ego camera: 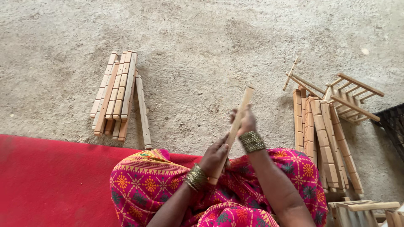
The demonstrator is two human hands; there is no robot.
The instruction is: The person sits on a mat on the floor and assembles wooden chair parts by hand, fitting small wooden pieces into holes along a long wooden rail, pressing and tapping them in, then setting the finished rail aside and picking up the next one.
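Above the lap, both hands grasp one wooden slat point(233, 130): left hand point(213, 156) clenched low, right hand point(245, 122) higher, steadying it upright. Slat piles point(115, 98) flank the concrete floor point(202, 50) within reach.

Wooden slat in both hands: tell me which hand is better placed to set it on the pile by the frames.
Right, probably. The right hand grips the wooden slat near its upper part, closer to the pile on that side; the left hand holds its lower end.
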